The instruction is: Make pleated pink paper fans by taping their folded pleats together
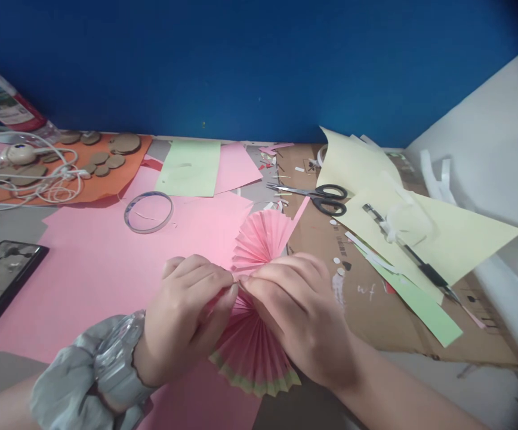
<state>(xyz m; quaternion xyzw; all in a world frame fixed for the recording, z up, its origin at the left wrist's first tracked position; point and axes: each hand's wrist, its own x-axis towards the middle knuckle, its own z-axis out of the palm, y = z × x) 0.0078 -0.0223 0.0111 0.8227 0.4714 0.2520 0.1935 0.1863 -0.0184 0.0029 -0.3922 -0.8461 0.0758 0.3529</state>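
Note:
A pleated pink paper fan [259, 352] spreads out below and above my hands, its lower part edged in pale green. My left hand [191, 310] is closed in a pinch at the fan's narrow middle. Opposite it, my right hand [304, 310] pinches the same spot, so the two sets of fingertips meet there. The upper pink pleats [263, 236] open out behind the fingers. The gathered centre is mostly hidden by my fingers. Large pink paper sheets [107, 263] lie beneath and to the left.
Scissors with black handles [330, 199], a black pen [420, 260], cream paper [465, 227] and a green strip [429, 304] lie on cardboard at right. A tape ring [148, 232] rests on pink paper. A phone [3, 286], white cable [62, 173] and bottle [8, 98] are at left.

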